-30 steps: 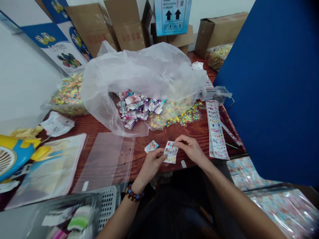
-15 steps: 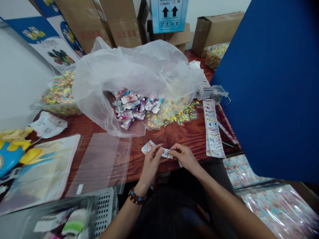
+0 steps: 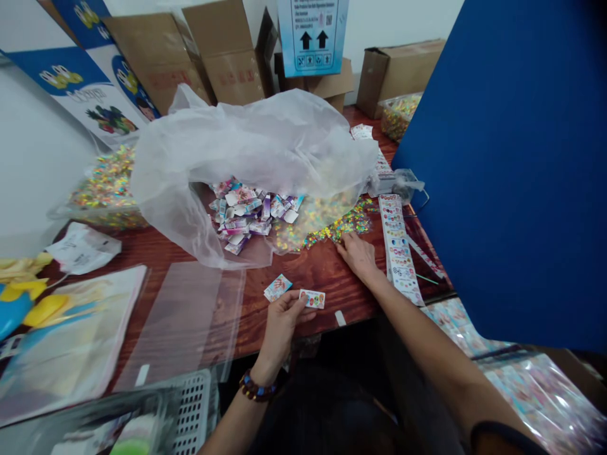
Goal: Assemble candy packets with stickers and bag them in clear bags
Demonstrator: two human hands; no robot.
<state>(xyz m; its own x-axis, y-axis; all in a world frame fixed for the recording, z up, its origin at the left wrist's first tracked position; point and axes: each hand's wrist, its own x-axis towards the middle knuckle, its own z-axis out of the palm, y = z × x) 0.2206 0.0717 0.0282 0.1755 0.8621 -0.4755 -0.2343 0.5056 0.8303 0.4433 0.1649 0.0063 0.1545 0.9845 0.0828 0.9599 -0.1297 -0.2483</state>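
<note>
Near the table's front edge, my left hand (image 3: pixel 283 316) pinches a small white sticker strip (image 3: pixel 313 299) printed with colourful round pictures. Just behind that hand lies a small printed card (image 3: pixel 277 287) showing a hand picture. My right hand (image 3: pixel 358 256) reaches to the near edge of a spread of shiny gold sequin-like pieces (image 3: pixel 344 222); its fingertips touch them, and whether anything is between them is too small to tell. Left of the pieces, a heap of small printed boxes (image 3: pixel 256 212) lies partly under a large clear plastic bag (image 3: pixel 256 136).
Long sticker sheets (image 3: pixel 399 246) lie at the right, beside a blue panel (image 3: pixel 488 177). Tubs of shiny pieces (image 3: pixel 107 180) stand at the left and far right. A grey basket (image 3: pixel 192 411) sits front left, and cardboard boxes (image 3: pixel 232 69) line the back.
My right hand has let go of the sticker strip and moved forward to the shiny pieces. My left hand still holds the strip. The camera view has shifted slightly.
</note>
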